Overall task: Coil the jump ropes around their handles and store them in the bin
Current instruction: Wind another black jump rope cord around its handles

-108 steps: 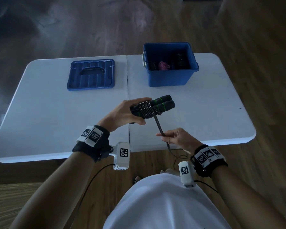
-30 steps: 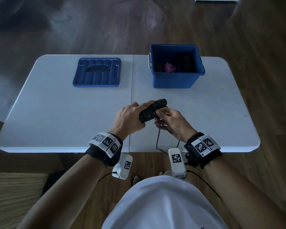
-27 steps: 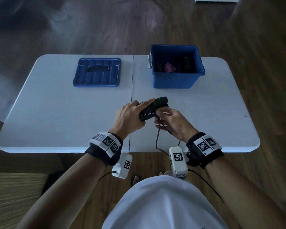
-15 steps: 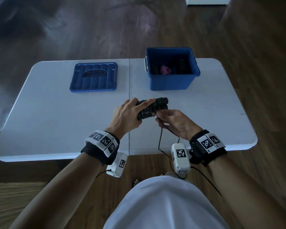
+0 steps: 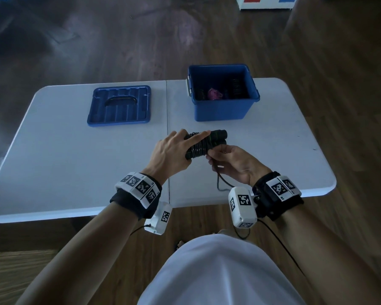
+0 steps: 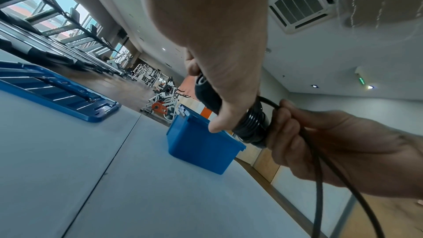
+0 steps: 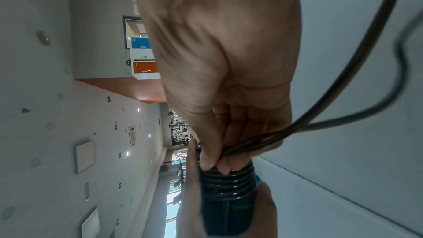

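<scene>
Two hands are working mid-frame over the white table (image 5: 53, 150). Up top, the blue bin (image 5: 220, 108) is sitting right of centre, lid (image 5: 119, 105) lying off to its left. Left hand (image 5: 172, 153) is curling round the paired handles (image 5: 216, 137), long axis running left to right, tilting up toward the bin. Right hand (image 5: 233, 164) is pinching the loose rope (image 5: 218, 179) right against the coils' lower right, tail hanging down. Looks like the last wraps are coming, and the bin is lying straight ahead, nearer the right hand.
</scene>
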